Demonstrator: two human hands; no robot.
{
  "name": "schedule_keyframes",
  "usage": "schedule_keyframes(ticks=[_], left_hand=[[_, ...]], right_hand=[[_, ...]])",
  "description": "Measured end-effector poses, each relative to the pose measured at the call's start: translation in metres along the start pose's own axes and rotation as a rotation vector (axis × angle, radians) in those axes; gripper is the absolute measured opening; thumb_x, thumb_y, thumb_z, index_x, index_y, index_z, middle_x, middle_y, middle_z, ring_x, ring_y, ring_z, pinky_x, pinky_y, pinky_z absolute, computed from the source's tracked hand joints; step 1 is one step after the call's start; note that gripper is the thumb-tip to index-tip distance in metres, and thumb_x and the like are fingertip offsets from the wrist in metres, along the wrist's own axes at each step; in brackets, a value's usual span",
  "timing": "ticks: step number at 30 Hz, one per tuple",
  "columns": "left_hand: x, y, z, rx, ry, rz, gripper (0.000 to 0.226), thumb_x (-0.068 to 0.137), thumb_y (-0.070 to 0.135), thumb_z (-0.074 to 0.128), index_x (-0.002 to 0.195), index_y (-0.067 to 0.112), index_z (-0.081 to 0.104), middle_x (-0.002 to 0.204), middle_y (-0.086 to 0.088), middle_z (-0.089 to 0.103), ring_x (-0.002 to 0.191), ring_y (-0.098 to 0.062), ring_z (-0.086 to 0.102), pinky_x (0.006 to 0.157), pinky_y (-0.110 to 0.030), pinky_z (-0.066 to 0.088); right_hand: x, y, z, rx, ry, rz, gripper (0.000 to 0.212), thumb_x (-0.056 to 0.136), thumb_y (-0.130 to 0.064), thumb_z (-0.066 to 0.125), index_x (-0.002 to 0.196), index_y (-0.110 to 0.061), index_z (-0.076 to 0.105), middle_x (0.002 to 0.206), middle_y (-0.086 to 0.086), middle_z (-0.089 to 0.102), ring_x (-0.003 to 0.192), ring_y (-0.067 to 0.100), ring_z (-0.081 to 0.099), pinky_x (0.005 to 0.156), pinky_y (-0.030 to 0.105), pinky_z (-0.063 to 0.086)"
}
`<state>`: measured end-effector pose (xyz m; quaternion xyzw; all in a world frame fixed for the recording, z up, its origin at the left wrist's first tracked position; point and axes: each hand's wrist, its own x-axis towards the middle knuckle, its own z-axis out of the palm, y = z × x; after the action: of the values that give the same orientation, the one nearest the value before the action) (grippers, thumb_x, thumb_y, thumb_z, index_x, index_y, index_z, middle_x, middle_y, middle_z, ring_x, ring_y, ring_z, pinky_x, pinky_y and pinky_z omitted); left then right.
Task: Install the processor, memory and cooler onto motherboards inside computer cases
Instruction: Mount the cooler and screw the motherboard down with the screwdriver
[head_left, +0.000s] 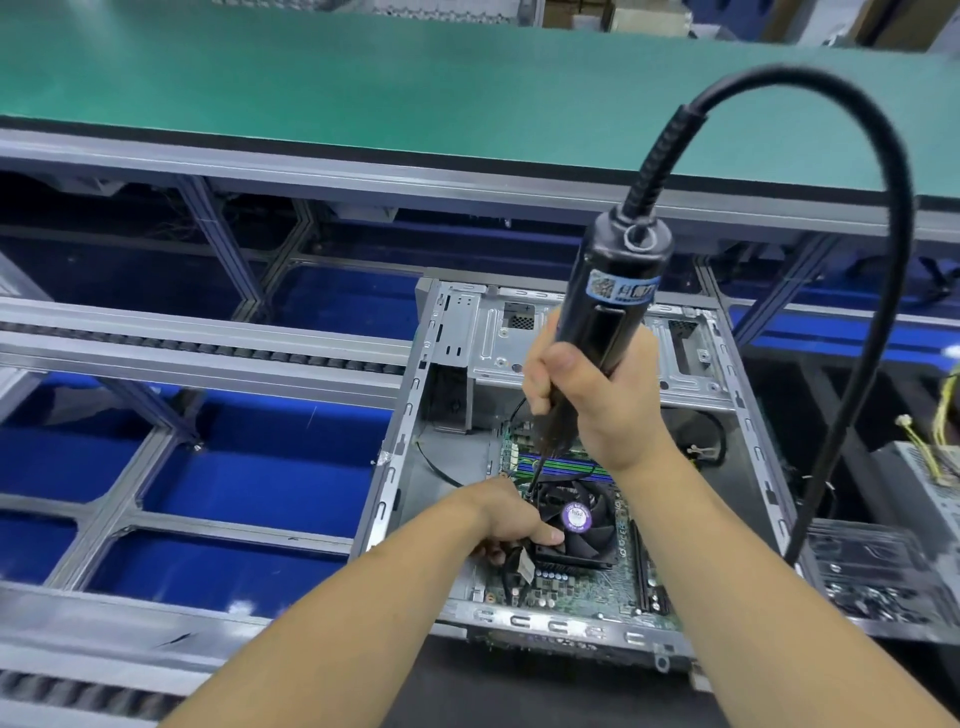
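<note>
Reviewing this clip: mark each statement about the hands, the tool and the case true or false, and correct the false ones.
1. The right hand grips the electric screwdriver. True.
2. The screwdriver's tip points at the cooler fan's near right corner. False: it points at the far left corner.
3. The left hand rests against the fan's left side. True.
4. The computer case has its side panel closed. False: it lies open, motherboard exposed.
5. The screwdriver is cordless. False: a black cable loops from its top.

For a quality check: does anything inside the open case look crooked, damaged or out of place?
Nothing stands out. The cooler sits square on the motherboard; the right hand holds the screwdriver at its corner, and the left hand steadies it.
</note>
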<state>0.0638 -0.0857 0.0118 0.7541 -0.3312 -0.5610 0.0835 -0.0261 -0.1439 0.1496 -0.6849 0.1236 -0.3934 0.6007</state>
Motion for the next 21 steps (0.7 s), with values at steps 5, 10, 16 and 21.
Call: schedule_keyframes(ticks=[5,10,16,21], left_hand=[[-0.0013,0.0019,-0.0009,-0.030,-0.027,-0.003,0.044,0.081,0.038,0.079,0.079,0.011,0.044,0.057,-0.004,0.048,0.040,-0.016,0.046,0.048,-0.024,0.036],[-0.0018,0.0031,-0.0013,-0.025,-0.047,-0.004,0.044,0.080,0.039,0.080,0.081,0.011,0.046,0.061,-0.006,0.049,0.046,-0.019,0.047,0.051,-0.026,0.036],[0.0014,0.0022,-0.0011,-0.028,-0.036,-0.001,0.047,0.079,0.039,0.081,0.091,0.008,0.048,0.061,-0.006,0.051,0.042,-0.018,0.047,0.049,-0.025,0.035],[0.0004,0.0020,0.0001,-0.029,-0.018,0.003,0.045,0.080,0.039,0.080,0.087,0.009,0.048,0.060,-0.004,0.051,0.037,-0.016,0.047,0.048,-0.024,0.035]], right_hand=[[-0.0029,-0.0032,0.0070,-0.051,-0.034,-0.009,0.087,0.074,-0.076,0.071,0.065,0.007,0.049,0.054,0.024,0.049,0.047,0.037,0.047,0.046,0.055,0.040],[-0.0038,-0.0058,0.0034,-0.067,0.092,-0.017,0.077,0.075,-0.062,0.078,0.070,0.009,0.047,0.055,0.028,0.049,0.048,0.036,0.047,0.047,0.056,0.041],[-0.0084,-0.0073,-0.0018,-0.075,0.248,-0.048,0.045,0.077,-0.040,0.068,0.067,-0.001,0.050,0.054,0.023,0.050,0.047,0.039,0.048,0.049,0.055,0.043],[-0.0035,-0.0046,-0.0009,-0.093,0.152,-0.033,0.051,0.078,-0.040,0.068,0.067,0.007,0.050,0.054,0.024,0.052,0.047,0.034,0.050,0.050,0.053,0.045]])
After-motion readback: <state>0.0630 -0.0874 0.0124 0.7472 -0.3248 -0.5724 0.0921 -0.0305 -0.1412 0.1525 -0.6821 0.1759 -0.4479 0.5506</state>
